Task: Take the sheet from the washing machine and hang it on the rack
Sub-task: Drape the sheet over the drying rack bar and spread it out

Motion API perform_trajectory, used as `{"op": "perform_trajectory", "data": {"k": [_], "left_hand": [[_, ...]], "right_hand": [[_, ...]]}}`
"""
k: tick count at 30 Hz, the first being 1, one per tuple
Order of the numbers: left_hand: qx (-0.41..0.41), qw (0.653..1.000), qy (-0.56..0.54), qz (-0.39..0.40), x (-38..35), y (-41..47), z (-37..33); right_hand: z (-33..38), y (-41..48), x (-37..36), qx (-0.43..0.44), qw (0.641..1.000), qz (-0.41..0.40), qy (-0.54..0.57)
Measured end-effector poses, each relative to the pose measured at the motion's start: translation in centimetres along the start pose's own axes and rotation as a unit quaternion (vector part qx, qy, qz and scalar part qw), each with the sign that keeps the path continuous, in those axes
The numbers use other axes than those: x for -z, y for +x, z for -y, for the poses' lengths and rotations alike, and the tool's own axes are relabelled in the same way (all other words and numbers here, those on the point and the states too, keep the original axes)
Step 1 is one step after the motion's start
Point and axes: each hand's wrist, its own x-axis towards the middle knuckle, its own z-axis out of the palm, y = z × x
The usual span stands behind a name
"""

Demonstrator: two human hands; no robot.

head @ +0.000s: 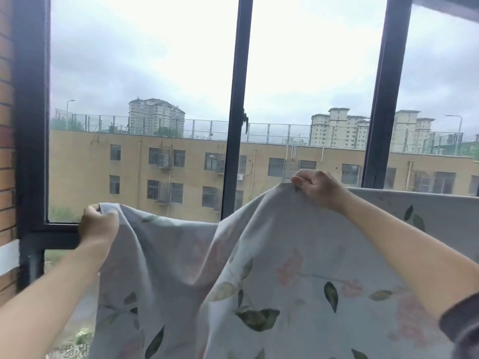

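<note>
Left hand [97, 225] and right hand [315, 189] each grip the floral sheet's [272, 281] top edge.

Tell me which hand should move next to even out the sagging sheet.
Probably the left hand. It grips the free corner of the sheet, lower than the right hand, with the cloth sagging between them. Right of the right hand the top edge already runs straight.

A sheet [272, 268] hangs before a window [234, 125], left hand [97, 225] gripping its left edge, right hand [317, 187] its top.
</note>
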Motion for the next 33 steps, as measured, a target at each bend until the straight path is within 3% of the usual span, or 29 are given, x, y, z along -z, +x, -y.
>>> {"op": "perform_trajectory", "data": {"k": [3,10,15,18,20,23,24,25,27,28,30,33], "left_hand": [[0.009,0.996,0.062,0.062,-2.0,-2.2,0.5],[-0.041,0.951,0.24,0.192,-5.9,-7.7,-0.9],[-0.099,0.945,0.283,0.132,-7.0,-10.5,-2.1],[-0.102,0.933,0.339,0.069,-6.2,-11.5,-3.3],[-0.086,0.898,0.428,0.052,-5.4,-12.5,-3.9],[-0.043,0.804,0.59,0.058,-5.2,-14.3,-4.1],[-0.055,0.801,0.593,0.065,-5.6,-14.8,-4.2],[-0.091,0.822,0.555,0.087,-6.3,-15.4,-4.5],[-0.22,0.895,0.353,0.164,-8.7,-17.5,-6.3],[-0.293,0.901,0.262,0.185,-10.2,-18.9,-8.0],[-0.412,0.868,0.206,0.187,-13.3,-21.6,-12.3],[-0.499,0.81,0.273,0.144,-17.6,-23.5,-16.1]], "right_hand": [[-1.5,-0.5,1.4,0.006,0.999,0.045,-0.008],[-2.4,-0.7,0.6,0.039,0.991,-0.125,-0.007],[-4.8,-0.6,2.4,-0.003,0.96,-0.259,0.105],[-7.6,-1.4,3.8,-0.003,0.959,-0.279,0.044],[-9.3,-2.1,3.7,0.006,0.965,-0.261,0.004],[-11.2,-2.5,3.2,0.042,0.967,-0.25,-0.011],[-11.5,-2.5,3.1,0.055,0.967,-0.248,-0.013],[-11.6,-2.5,3.0,0.068,0.967,-0.244,-0.018],[-11.6,-2.5,2.8,0.097,0.965,-0.24,-0.04],[-11.5,-2.5,2.6,0.108,0.965,-0.236,-0.048],[-11.2,-2.6,2.4,0.132,0.967,-0.215,-0.046],[-11.4,-3.3,3.0,0.155,0.969,-0.174,-0.083]]}}
